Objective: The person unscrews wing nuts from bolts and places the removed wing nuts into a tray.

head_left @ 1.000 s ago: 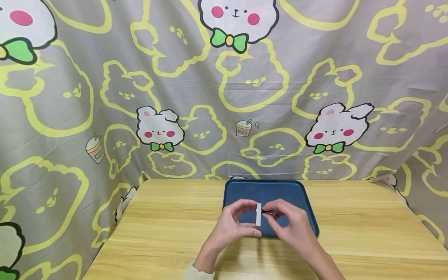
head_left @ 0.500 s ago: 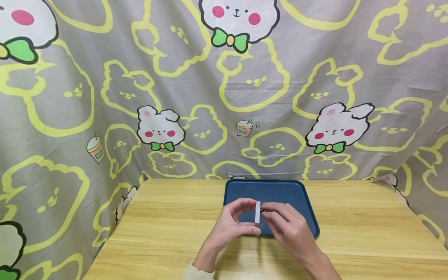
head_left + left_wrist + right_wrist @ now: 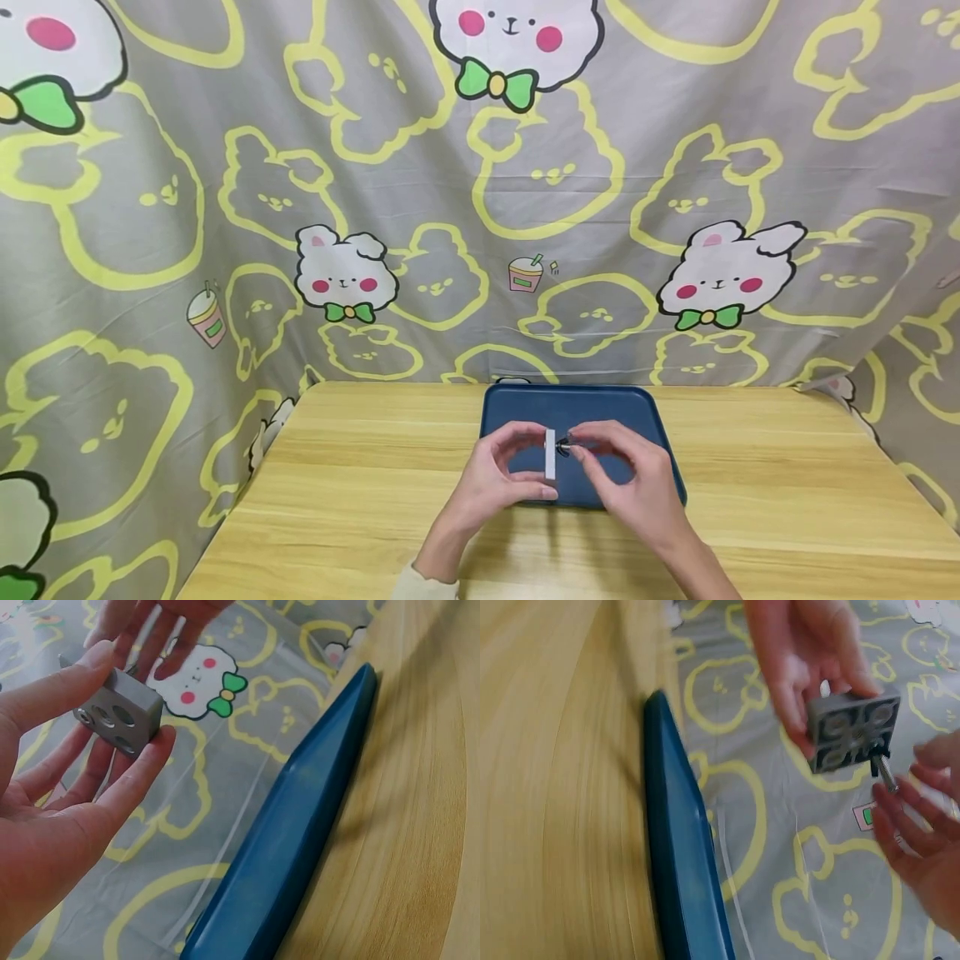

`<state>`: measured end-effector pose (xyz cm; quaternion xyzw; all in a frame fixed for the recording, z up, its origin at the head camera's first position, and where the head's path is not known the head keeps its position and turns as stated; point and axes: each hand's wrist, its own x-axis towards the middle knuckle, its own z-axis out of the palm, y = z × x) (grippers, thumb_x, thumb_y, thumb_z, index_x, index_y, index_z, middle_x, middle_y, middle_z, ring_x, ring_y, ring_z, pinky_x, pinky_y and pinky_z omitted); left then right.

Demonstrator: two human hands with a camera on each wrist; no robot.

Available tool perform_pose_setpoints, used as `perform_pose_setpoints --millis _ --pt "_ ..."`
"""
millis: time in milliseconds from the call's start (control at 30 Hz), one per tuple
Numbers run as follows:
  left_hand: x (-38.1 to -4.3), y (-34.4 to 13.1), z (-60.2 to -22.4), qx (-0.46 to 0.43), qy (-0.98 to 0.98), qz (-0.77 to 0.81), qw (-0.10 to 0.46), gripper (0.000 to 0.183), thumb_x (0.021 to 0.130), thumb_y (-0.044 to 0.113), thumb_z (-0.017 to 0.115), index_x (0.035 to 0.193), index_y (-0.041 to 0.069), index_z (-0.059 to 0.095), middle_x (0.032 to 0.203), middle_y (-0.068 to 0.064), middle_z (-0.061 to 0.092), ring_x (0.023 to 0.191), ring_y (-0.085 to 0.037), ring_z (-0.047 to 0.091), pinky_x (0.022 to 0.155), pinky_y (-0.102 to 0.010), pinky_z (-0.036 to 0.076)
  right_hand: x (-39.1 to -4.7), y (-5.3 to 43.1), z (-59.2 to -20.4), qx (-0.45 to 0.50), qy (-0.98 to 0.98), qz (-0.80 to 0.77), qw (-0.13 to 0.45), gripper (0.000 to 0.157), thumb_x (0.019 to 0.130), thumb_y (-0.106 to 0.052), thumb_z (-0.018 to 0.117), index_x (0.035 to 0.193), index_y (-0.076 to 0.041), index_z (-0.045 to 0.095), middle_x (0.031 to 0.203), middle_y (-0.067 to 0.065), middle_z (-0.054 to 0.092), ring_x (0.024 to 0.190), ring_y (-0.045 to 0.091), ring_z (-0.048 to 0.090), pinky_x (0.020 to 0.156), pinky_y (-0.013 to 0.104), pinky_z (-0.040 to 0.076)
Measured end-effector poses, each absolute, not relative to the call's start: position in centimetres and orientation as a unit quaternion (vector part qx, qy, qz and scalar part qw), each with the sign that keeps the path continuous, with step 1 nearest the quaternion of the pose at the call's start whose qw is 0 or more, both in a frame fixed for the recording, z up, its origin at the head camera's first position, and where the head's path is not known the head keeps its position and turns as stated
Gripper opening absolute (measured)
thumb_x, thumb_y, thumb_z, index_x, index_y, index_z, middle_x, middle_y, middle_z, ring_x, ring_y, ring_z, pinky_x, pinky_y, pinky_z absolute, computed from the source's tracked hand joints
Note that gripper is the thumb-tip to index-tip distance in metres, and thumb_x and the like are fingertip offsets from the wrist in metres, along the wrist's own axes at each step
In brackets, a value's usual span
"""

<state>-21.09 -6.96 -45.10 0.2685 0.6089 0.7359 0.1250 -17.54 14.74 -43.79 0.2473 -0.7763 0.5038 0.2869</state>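
Note:
My left hand (image 3: 498, 467) holds a small grey square block (image 3: 127, 712) by its edges, thumb and fingers curled about it above the tray. Round holes show in one face in the left wrist view; the other face has round recesses. A slim metal rod (image 3: 885, 774) sticks out of that recessed face, with small black parts at its base. Beside the rod is my right hand (image 3: 633, 479). Its thumb and fingertips (image 3: 885, 796) stand apart around the rod's free end, very close to it; whether one touches is hard to tell.
A blue tray (image 3: 517, 408) lies on the wooden table (image 3: 360, 467) beneath both hands. Behind and at both sides hangs a grey curtain (image 3: 420, 192) printed with rabbits and yellow outlines.
My right fingers were bunched close against the rod half a second ago; they have since drawn back a little and spread apart. The left hand keeps the block in nearly the same place.

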Motion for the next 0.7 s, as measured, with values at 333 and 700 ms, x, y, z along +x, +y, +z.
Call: perform_pose_setpoints --millis 333,700 --pt "-20.87 -6.67 -45.09 0.296 0.626 0.712 0.119 0.067 0.072 -0.018 0.084 0.131 0.004 0.061 0.134 -0.013 0.055 0.129 -0.024 0.055 0.095 -0.045 0.058 -17.60 14.81 -43.36 0.028 -0.710 0.703 -0.009 0.036 0.094 -0.018 0.077 0.117 0.007 0.068 0.101 0.020 0.074 0.090 0.035 0.075 0.079 0.040 0.064" --pt "-20.84 -6.32 -45.06 0.295 0.636 0.703 0.120 0.068 0.070 -0.018 0.085 0.129 0.006 0.063 0.132 -0.013 0.054 0.126 -0.025 0.056 0.093 -0.045 0.059 -17.80 15.35 -43.47 0.037 -0.693 0.718 -0.047 0.036 0.091 -0.013 0.079 0.117 0.010 0.067 0.100 0.019 0.074 0.092 0.033 0.075 0.081 0.043 0.063"
